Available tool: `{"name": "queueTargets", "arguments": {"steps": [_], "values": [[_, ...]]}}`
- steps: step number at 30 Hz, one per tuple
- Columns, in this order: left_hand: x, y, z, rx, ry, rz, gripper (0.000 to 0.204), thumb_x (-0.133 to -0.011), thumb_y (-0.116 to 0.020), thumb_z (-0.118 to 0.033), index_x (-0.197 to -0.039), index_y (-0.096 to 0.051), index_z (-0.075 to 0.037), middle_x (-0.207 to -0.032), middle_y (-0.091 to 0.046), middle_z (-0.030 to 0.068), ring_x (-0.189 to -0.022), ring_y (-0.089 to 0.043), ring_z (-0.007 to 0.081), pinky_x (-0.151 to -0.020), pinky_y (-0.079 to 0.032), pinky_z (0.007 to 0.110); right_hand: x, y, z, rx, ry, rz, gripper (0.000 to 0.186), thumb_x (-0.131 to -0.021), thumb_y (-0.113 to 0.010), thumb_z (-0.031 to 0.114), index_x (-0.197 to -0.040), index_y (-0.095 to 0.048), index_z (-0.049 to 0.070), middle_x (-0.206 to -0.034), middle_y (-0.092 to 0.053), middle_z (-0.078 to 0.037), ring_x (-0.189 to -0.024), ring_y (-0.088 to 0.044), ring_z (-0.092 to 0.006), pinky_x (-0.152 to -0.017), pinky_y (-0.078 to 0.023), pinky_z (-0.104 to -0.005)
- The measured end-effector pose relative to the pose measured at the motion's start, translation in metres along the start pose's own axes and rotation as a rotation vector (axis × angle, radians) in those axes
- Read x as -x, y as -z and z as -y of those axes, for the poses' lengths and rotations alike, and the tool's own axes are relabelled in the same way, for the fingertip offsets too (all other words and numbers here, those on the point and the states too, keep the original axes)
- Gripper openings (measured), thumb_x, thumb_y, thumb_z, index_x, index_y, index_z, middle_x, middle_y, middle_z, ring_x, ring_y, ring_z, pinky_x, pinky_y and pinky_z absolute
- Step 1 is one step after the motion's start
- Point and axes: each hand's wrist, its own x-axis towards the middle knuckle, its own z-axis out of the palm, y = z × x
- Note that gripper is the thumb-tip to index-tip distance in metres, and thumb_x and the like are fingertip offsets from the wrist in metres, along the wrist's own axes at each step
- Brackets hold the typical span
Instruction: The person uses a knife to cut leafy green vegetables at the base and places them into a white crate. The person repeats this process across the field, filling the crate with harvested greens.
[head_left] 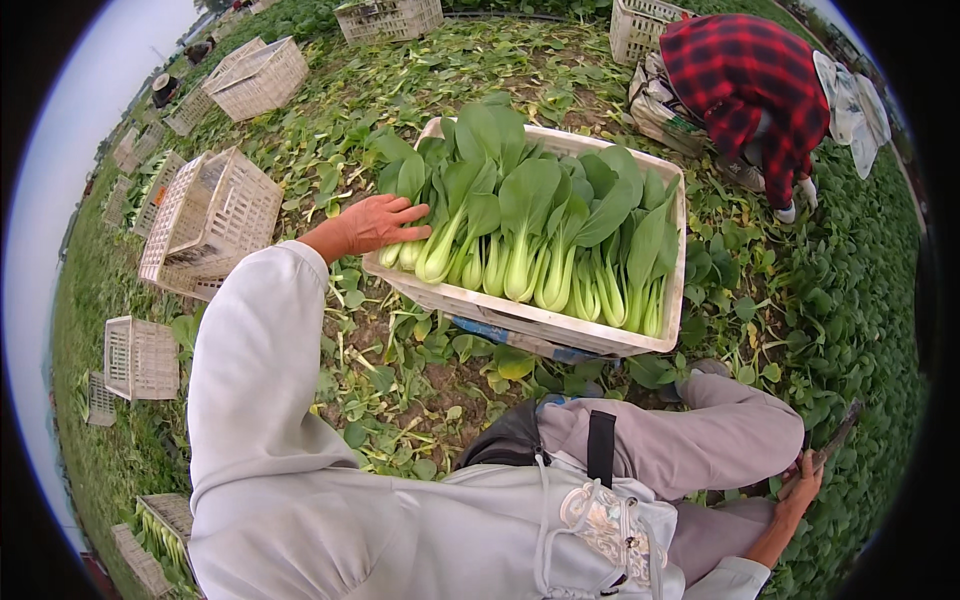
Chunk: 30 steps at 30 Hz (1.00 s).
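Note:
A pale plastic crate (520, 318) stands in front of me, packed with bok choy (525, 215), the leaves pointing away and the pale stalks toward me. At its left end my left hand (380, 222) reaches over the rim. Its fingers are stretched out, their tips touching the outermost stalks. Down at the lower right, beside my bent knee, my right hand (797, 492) is closed around the handle of a knife (838, 435). The knife's dark blade points up and away, over the green plants.
A co-worker in a red checked shirt (740, 80) bends low at the far right, a gloved hand (787, 212) among the plants. Several crates (215, 215) stand along the left, others farther back. Cut leaves (410, 385) litter the soil; dense growing plants (850, 330) fill the right.

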Motion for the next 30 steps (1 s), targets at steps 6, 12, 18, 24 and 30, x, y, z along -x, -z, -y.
{"name": "queueTargets", "arguments": {"steps": [6,12,18,24,30], "values": [[0.022,0.019,-0.009,0.498,0.362,0.126,0.059,-0.082,-0.063,-0.013,-0.135,-0.037,-0.015,-0.15,-0.028,0.0165,-0.131,-0.041,0.0374,-0.1,-0.045,0.043,-0.004,-0.003,-0.006,-0.076,-0.001,-0.011,0.035,-0.09,-0.067,0.022,-0.117,-0.053,0.003,-0.083,-0.06,-0.003,-0.062,-0.053,-0.0096,-0.051,-0.043,-0.0242],[-0.016,-0.004,-0.075,0.859,0.981,-0.453,0.083,-0.087,-0.059,-0.053,-0.149,-0.019,-0.015,-0.152,-0.019,0.0252,-0.141,-0.021,0.0422,-0.114,-0.023,0.046,-0.015,0.002,-0.017,0.006,0.002,0.065,0.029,-0.088,-0.068,0.022,-0.108,-0.057,0.004,-0.081,-0.058,0.0,-0.062,-0.052,-0.0089,-0.05,-0.041,-0.0234],[-0.036,-0.022,-0.089,0.659,0.94,-0.107,0.1,-0.078,-0.053,-0.072,-0.154,-0.003,-0.029,-0.157,-0.011,0.0196,-0.14,-0.016,0.0491,-0.112,-0.015,0.057,-0.014,-0.005,-0.015,0.034,-0.039,0.054,0.029,-0.087,-0.07,0.022,-0.108,-0.06,0.005,-0.084,-0.059,0.002,-0.068,-0.054,-0.0084,-0.057,-0.043,-0.0235],[-0.052,-0.032,-0.08,0.633,0.954,0.212,0.093,-0.082,-0.047,-0.072,-0.153,-0.002,-0.033,-0.159,-0.004,0.0191,-0.142,-0.012,0.0487,-0.111,-0.016,0.059,-0.045,0.001,-0.028,0.015,-0.054,0.104,0.039,-0.087,-0.07,0.024,-0.118,-0.059,0.004,-0.099,-0.061,-0.001,-0.088,-0.058,-0.0128,-0.076,-0.047,-0.0282],[-0.028,-0.008,-0.035,0.7,0.969,0.091,0.081,-0.087,-0.04,-0.072,-0.152,-0.021,-0.027,-0.155,-0.019,0.0217,-0.143,-0.016,0.0421,-0.113,-0.019,0.054,-0.036,-0.024,-0.025,-0.058,-0.093,0.156,0.042,-0.088,-0.069,0.026,-0.122,-0.057,0.005,-0.102,-0.062,-0.003,-0.09,-0.059,-0.0139,-0.078,-0.048,-0.029]]}}
